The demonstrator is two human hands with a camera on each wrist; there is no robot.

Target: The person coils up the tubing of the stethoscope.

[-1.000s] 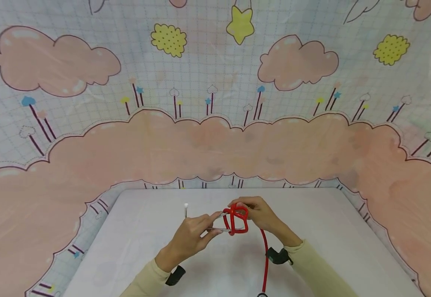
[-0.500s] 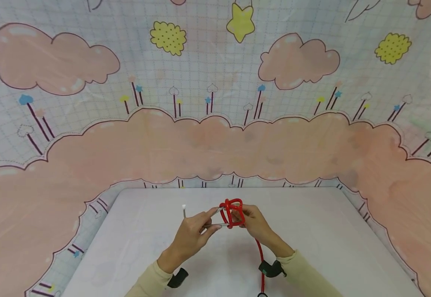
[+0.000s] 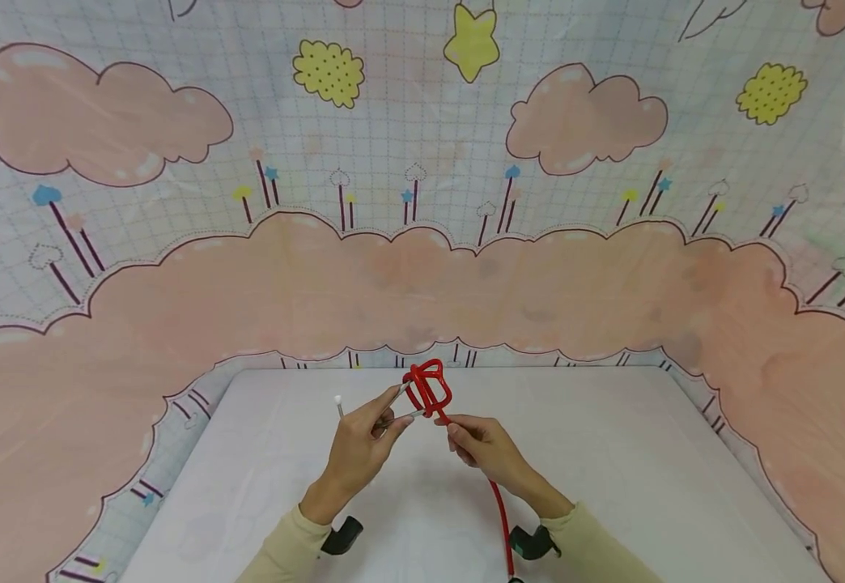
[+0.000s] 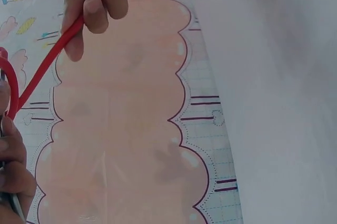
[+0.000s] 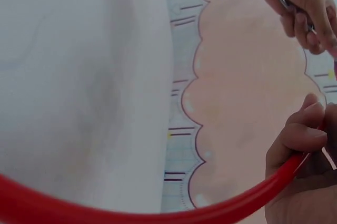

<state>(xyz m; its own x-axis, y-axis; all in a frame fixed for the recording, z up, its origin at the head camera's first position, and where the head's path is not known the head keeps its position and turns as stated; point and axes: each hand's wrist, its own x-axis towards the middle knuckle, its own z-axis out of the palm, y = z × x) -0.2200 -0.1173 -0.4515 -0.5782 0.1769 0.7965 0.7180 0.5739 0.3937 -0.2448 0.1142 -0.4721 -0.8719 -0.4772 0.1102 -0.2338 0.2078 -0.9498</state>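
Note:
A stethoscope with red tubing [image 3: 446,397] is held up over the white table. Its tubing is looped around the metal ear tubes [image 3: 414,414] in a small bundle. My left hand [image 3: 355,449] grips those ear tubes, with one white ear tip [image 3: 338,400] sticking up behind the knuckles. Just right of and below the bundle, my right hand [image 3: 491,449] pinches the tubing where it leaves the loops. In the left wrist view the tubing [image 4: 45,71] runs straight between the hands. Past my right hand it droops in a curve toward the table's near side.
The white table [image 3: 306,397] stretches under both hands. Behind it hangs a printed cloth [image 3: 364,291] with clouds and stars. A dark wrist camera [image 3: 342,536] sits on the left wrist, another wrist camera [image 3: 532,542] on the right. The dark-rimmed chest piece [image 3: 515,580] shows at the bottom edge.
Both hands and the looped bundle have shifted left, the bundle also upward. My right hand has come away from the loops and now pinches the tubing just below them.

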